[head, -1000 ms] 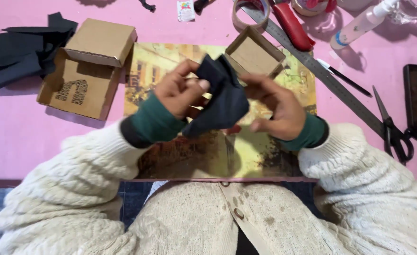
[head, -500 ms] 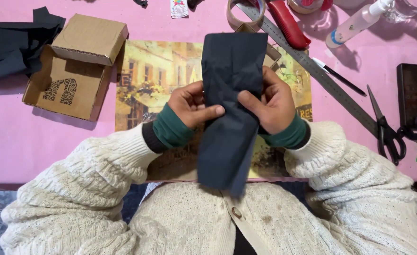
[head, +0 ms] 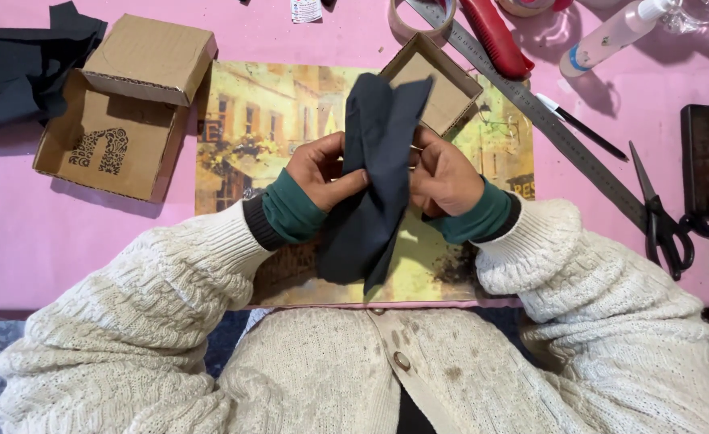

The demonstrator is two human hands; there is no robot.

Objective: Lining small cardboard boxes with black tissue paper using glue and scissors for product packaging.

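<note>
Two hands, left hand (head: 322, 173) and right hand (head: 443, 177), pinch a dark navy folded fabric strip (head: 374, 185) at frame centre, above a small open cardboard box (head: 439, 88).

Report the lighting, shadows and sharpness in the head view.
Head view: even, soft light; the bottle and scissors cast short shadows on the pink table; the dark cloth between left hand and right hand is slightly soft-edged; no strong glare; table edges look fairly straight.
</note>
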